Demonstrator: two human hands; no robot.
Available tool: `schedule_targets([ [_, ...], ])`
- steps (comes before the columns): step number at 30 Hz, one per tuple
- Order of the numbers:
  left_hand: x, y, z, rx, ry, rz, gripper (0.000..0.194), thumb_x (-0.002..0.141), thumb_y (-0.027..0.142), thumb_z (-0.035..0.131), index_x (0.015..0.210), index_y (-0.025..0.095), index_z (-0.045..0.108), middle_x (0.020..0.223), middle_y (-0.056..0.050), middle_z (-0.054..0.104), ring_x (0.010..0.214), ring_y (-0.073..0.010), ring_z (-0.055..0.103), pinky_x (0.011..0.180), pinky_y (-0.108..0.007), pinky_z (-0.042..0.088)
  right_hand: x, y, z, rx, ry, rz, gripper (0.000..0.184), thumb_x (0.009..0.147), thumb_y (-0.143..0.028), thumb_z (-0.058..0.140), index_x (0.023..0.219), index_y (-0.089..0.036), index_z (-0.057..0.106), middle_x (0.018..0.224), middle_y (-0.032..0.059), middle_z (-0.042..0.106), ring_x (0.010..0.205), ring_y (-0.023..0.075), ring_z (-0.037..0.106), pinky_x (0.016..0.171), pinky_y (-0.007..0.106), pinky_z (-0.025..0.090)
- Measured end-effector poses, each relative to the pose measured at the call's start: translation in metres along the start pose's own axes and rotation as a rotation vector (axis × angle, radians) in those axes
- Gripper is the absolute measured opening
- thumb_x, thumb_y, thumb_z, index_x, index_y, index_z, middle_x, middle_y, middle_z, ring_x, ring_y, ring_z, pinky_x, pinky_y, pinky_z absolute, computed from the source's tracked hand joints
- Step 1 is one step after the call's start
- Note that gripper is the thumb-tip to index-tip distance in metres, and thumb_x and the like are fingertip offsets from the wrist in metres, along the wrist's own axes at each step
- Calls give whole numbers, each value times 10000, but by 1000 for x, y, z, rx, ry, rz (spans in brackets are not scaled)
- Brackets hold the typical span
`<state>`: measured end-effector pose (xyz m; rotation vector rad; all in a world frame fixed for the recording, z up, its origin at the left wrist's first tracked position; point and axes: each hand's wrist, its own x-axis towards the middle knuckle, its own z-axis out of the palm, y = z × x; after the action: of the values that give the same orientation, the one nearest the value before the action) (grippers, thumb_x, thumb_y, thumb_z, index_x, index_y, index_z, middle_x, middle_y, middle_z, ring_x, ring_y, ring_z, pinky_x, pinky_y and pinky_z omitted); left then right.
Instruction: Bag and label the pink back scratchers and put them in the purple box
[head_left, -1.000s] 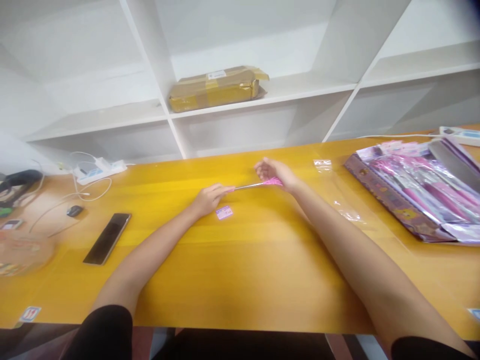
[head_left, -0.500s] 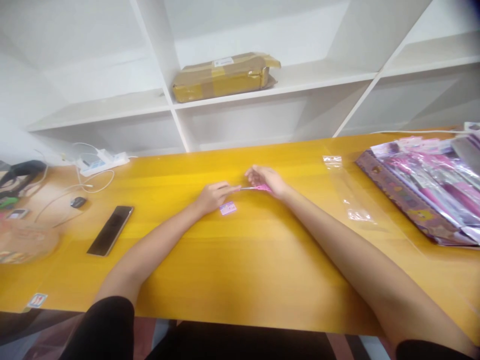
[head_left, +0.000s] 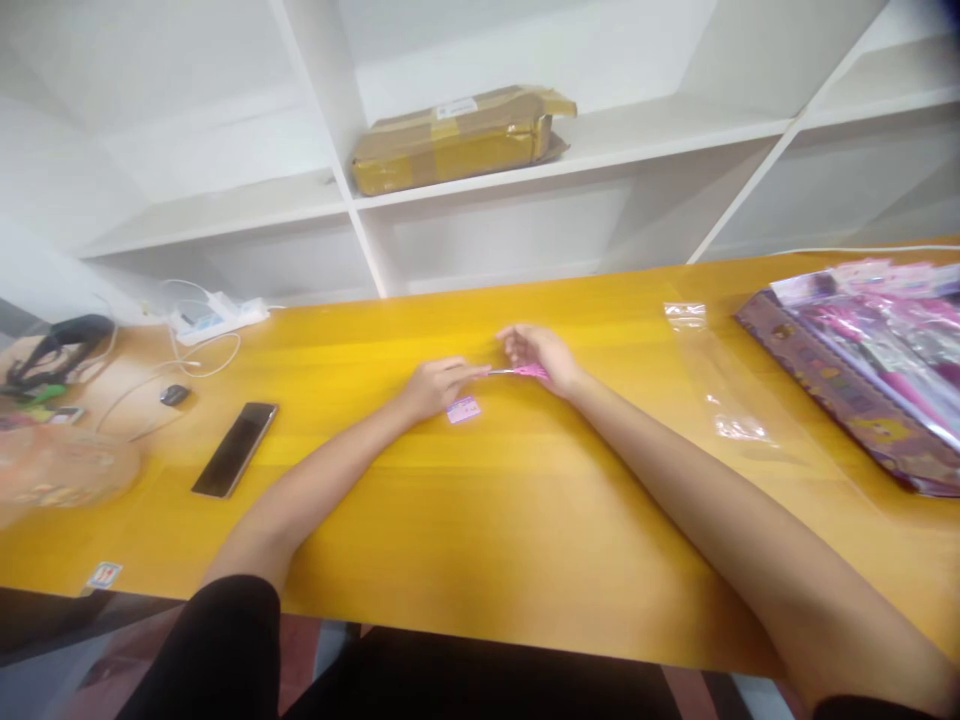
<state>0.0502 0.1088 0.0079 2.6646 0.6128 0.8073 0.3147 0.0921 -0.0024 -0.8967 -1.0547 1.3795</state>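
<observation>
A slim pen-like item with a silver shaft and a pink end [head_left: 531,371] lies level between my two hands at the middle of the table. My left hand [head_left: 439,388] has its fingers pressed together at the tip of the silver shaft. On the other side, my right hand [head_left: 551,358] is curled around the pink end, which its palm partly hides. A small pink-and-purple card [head_left: 463,409] rests on the table just below my left fingers. The item's exact kind is too blurred to tell.
At right stands a purple patterned box [head_left: 832,395] of pink items in clear wrapping, with a clear plastic bag [head_left: 739,428] beside it. A phone [head_left: 235,450], power strip [head_left: 221,320] and cables lie left. A taped parcel [head_left: 457,145] sits on the shelf behind.
The view has shifted slightly, so the table's things appear a little further right. Both hands keep nearly the same hold on the pink-and-silver item.
</observation>
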Motion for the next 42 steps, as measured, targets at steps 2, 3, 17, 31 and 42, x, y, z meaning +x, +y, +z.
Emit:
schedule_targets([
  [2, 1, 0, 0, -28, -4, -9, 355, 1125, 372, 524, 1354, 276, 777, 1117, -63, 815, 966, -187, 752, 909, -311, 569, 3, 2, -2, 42, 41, -6, 338, 948, -545, 734, 931, -208, 718, 782, 25, 639, 644, 130, 549, 584, 250, 483],
  [3, 2, 0, 1, -33, -5, -19, 356, 1125, 389, 528, 1352, 273, 776, 1118, -60, 816, 966, -189, 751, 911, -314, 566, 5, 3, -3, 49, 46, -3, 349, 942, -553, 735, 917, -206, 710, 769, 26, 633, 635, 132, 540, 579, 250, 482],
  [17, 5, -2, -13, 175, 187, -164, 434, 1149, 473, 448, 1260, 227, 788, 1124, -74, 801, 1008, -194, 735, 927, -316, 555, -6, -49, -31, -1130, -124, -446, 590, 845, -532, 848, 1328, -221, 712, 1293, 147, 680, 1213, 356, 632, 1106, 496, 499],
  [31, 30, 100, -61, 733, -158, -241, 351, 1156, 388, 431, 1080, 191, 712, 1012, -76, 715, 810, -191, 680, 619, -333, 392, -35, -84, 46, -1783, 35, -739, 473, 1096, -157, 355, 1469, -77, 635, 1447, 214, 642, 1206, 336, 599, 1007, 448, 478],
  [42, 29, 122, -82, 774, -92, -266, 423, 1167, 440, 368, 1080, 207, 709, 926, -65, 673, 679, -166, 617, 543, -327, 301, -64, -112, 74, -1785, 5, -623, 612, 1091, -173, 326, 1700, -130, 374, 1537, 191, 603, 972, 277, 682, 789, 365, 527],
])
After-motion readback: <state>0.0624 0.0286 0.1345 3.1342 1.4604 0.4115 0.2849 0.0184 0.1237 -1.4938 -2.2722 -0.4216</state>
